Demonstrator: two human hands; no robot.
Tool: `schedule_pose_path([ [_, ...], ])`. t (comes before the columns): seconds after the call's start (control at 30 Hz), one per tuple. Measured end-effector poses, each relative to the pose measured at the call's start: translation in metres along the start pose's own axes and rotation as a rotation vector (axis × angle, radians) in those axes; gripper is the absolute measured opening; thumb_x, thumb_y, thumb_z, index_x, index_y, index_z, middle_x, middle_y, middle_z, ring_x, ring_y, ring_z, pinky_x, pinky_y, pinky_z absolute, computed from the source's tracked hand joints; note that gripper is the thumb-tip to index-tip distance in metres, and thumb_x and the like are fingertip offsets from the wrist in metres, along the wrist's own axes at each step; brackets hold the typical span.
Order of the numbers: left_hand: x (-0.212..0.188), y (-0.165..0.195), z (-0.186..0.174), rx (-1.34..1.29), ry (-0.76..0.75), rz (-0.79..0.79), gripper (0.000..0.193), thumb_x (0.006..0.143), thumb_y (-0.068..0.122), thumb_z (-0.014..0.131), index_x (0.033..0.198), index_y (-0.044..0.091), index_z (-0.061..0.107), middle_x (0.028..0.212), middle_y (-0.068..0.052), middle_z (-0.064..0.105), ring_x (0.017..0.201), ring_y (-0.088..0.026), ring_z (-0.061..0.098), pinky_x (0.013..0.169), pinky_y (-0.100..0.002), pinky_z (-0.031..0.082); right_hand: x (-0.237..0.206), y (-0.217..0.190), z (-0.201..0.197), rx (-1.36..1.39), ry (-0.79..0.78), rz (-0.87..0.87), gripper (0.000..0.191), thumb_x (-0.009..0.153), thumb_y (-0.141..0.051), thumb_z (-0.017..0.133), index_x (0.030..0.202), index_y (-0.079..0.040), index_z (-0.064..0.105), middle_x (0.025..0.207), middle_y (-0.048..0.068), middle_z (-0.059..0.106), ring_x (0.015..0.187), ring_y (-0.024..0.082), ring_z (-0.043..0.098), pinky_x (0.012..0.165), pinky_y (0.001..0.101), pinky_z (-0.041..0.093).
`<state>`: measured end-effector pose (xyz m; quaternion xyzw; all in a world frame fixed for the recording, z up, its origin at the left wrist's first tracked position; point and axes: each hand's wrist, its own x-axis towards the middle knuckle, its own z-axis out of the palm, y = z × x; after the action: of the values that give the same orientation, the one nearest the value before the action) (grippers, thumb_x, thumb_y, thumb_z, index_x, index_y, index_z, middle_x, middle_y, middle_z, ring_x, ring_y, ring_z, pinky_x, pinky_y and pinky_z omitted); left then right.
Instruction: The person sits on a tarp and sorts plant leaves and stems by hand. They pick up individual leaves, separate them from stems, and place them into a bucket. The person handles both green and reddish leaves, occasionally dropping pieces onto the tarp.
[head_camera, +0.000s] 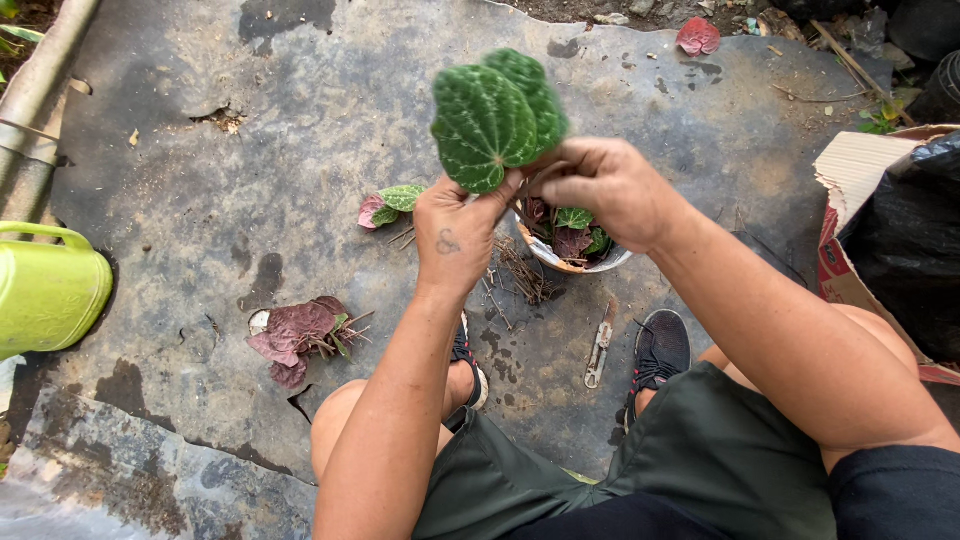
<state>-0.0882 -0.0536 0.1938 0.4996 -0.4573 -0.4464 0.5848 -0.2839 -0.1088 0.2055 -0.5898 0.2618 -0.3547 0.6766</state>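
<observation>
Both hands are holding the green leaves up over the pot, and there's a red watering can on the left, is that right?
Not quite: the watering can is light green, not red. The head view shows it at the left edge. The rest holds: the left hand and right hand hold the green leaves above the pot.

At the right edge stands an open brown corrugated cardboard box (850, 175) with a red-printed side, its flap torn; a crumpled black plastic bag (905, 240) fills it.
</observation>
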Motion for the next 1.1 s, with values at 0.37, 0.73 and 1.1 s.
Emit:
schedule_pose_path([
  [0.37,-0.007,-0.005,0.016,-0.523,0.153,-0.123,0.017,0.091,0.004,0.076,0.108,0.002,0.076,0.104,-0.006,0.076,0.095,-0.014,0.068,0.089,-0.031,0.051,0.008,0.024,0.015,0.166,0.055,0.094,0.022,0.096,-0.015,0.074,0.11,0.003,0.072,0.102,0.008,0.075,0.091,0.014,0.07,0.084,0.0301,0.058],
  [0.73,-0.004,0.004,0.012,-0.36,0.087,-0.186,0.016,0.091,0.007,0.076,0.104,0.0,0.074,0.098,-0.004,0.074,0.088,-0.015,0.066,0.082,-0.032,0.051,0.008,0.02,0.007,0.374,0.109,0.335,0.016,0.095,-0.011,0.07,0.107,0.001,0.072,0.089,0.008,0.073,0.074,0.014,0.067,0.068,0.0299,0.056],
  [1.1,-0.004,0.006,0.001,-0.261,-0.026,-0.191,0.018,0.093,0.011,0.08,0.107,0.0,0.075,0.093,-0.002,0.071,0.08,-0.011,0.06,0.075,-0.032,0.047,0.007,0.016,0.004,0.18,-0.008,0.226,0.021,0.095,-0.016,0.072,0.108,0.001,0.071,0.097,0.008,0.076,0.085,0.015,0.07,0.079,0.0296,0.059],
])
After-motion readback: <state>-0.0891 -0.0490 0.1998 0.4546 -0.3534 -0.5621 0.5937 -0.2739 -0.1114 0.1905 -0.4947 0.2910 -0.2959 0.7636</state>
